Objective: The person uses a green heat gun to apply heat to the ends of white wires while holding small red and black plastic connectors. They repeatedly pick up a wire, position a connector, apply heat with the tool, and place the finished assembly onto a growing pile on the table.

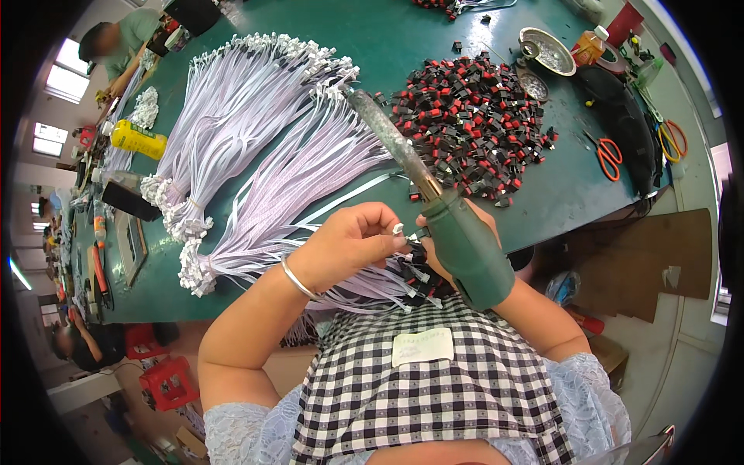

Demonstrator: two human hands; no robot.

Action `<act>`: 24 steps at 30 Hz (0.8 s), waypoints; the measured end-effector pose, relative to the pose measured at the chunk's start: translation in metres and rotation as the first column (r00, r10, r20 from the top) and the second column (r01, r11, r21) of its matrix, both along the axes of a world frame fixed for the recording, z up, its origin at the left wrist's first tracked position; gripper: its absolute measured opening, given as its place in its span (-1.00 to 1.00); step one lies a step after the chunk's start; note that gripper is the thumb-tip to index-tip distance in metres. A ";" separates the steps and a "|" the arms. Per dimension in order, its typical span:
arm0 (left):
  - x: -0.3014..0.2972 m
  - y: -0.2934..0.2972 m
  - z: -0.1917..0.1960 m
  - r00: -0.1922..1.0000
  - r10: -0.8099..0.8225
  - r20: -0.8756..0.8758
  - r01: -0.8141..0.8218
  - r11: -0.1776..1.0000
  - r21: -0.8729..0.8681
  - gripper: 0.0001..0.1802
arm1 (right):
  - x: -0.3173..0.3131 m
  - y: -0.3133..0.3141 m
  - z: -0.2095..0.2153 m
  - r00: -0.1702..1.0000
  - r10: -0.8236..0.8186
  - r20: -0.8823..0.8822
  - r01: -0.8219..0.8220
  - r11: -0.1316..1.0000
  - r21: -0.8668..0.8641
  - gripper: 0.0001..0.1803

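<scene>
Left hand (353, 236) pinching white connector (398, 229) of a flat ribbon cable between thumb and fingertips, bracelet (297, 279) on wrist, held just above table edge in front of checked apron (418, 387). Right hand (446, 240) mostly hidden behind green-handled soldering iron (434, 201), grip closed around handle (473, 256) as far as visible, fingers touching small black part (418, 236) right beside the connector. Bundles of white ribbon cables (256, 139) spread on green table (434, 39) to the left, pile of red-black switches (469, 120) to the right, orange scissors (608, 155) further right, yellow bottle (138, 139) far left.
</scene>
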State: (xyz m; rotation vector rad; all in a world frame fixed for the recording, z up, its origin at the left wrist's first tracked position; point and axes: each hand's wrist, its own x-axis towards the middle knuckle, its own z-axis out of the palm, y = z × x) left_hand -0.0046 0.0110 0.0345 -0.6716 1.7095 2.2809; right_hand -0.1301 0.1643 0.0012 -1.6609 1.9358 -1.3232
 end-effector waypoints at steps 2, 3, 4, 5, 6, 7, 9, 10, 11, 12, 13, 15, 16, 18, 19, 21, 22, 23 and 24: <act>-0.002 0.001 0.000 1.000 -0.014 0.006 0.014 1.000 -0.028 -0.88 | -0.001 0.002 -0.016 1.000 0.001 -0.021 -0.004 0.994 -0.106 -0.42; -0.002 0.001 0.000 1.000 -0.014 0.007 0.014 1.000 -0.025 -0.88 | -0.001 0.001 -0.019 1.000 0.001 -0.031 -0.006 0.987 -0.159 -0.41; -0.003 0.001 0.000 1.000 -0.014 0.007 0.014 1.000 -0.022 -0.88 | -0.001 0.002 -0.019 0.998 0.002 -0.061 -0.010 0.990 -0.139 -0.41; -0.003 0.002 0.000 1.000 -0.014 0.008 0.014 1.000 -0.019 -0.88 | -0.001 0.002 -0.016 0.996 0.002 -0.090 -0.013 0.993 -0.119 -0.41; -0.004 0.002 -0.001 1.000 -0.010 0.009 0.010 1.000 -0.015 -0.88 | -0.001 0.002 -0.015 0.993 0.003 -0.119 -0.014 0.995 -0.099 -0.40; -0.004 0.002 -0.003 1.000 -0.006 0.010 0.006 1.000 -0.011 -0.88 | -0.001 0.002 -0.016 0.993 0.011 -0.114 -0.024 0.993 -0.112 -0.40; -0.004 0.003 -0.006 1.000 0.002 -0.005 -0.002 1.000 0.008 -0.89 | -0.002 0.001 -0.020 0.994 0.023 -0.111 -0.038 0.990 -0.138 -0.40; -0.004 0.003 -0.008 1.000 0.006 -0.021 -0.005 1.000 0.022 -0.90 | -0.003 0.000 -0.021 0.993 0.026 -0.115 -0.043 0.988 -0.151 -0.40; -0.004 0.003 -0.009 0.999 0.009 -0.038 -0.008 0.999 0.037 -0.90 | -0.003 0.000 -0.021 0.992 0.022 -0.128 -0.043 0.986 -0.163 -0.40; -0.004 0.003 -0.011 0.999 0.016 -0.041 -0.014 0.999 0.051 -0.91 | -0.003 -0.001 -0.021 0.990 0.019 -0.141 -0.044 0.983 -0.176 -0.40; -0.004 0.003 -0.012 0.999 0.022 -0.045 -0.019 0.998 0.065 -0.91 | -0.002 -0.001 -0.022 0.992 0.017 -0.128 -0.040 0.984 -0.175 -0.40; -0.005 0.004 -0.012 0.999 0.027 -0.027 -0.025 0.997 0.073 -0.92 | -0.002 -0.001 -0.023 0.995 0.014 -0.101 -0.030 0.987 -0.159 -0.40; -0.005 0.004 -0.009 1.000 0.026 -0.005 -0.026 0.998 0.066 -0.93 | -0.002 -0.001 -0.023 0.996 0.011 -0.088 -0.024 0.990 -0.142 -0.41; -0.006 0.003 -0.010 1.000 0.024 0.002 -0.024 0.998 0.065 -0.93 | -0.003 0.000 -0.023 0.999 -0.003 -0.046 -0.002 0.994 -0.106 -0.44; -0.006 0.001 -0.012 1.000 0.022 -0.012 -0.021 0.997 0.072 -0.92 | -0.004 0.001 -0.023 1.000 -0.017 -0.018 0.015 0.995 -0.101 -0.46; -0.008 0.001 -0.012 0.999 0.035 -0.029 -0.034 0.998 0.045 -0.91 | -0.007 0.004 -0.010 0.997 -0.073 -0.003 0.073 0.992 -0.099 -0.50; -0.008 0.003 -0.012 0.998 0.056 -0.030 -0.056 0.998 0.017 -0.89 | -0.008 0.005 0.000 0.995 -0.096 -0.031 0.094 0.993 -0.076 -0.52; -0.008 0.004 -0.012 0.996 0.077 -0.032 -0.078 0.997 -0.012 -0.88 | -0.011 0.013 0.020 0.985 -0.116 -0.130 0.115 0.993 -0.019 -0.54; -0.006 0.005 -0.012 0.994 0.107 -0.032 -0.107 0.994 -0.004 -0.88 | -0.012 0.021 0.030 0.966 -0.120 -0.228 0.131 0.991 0.034 -0.55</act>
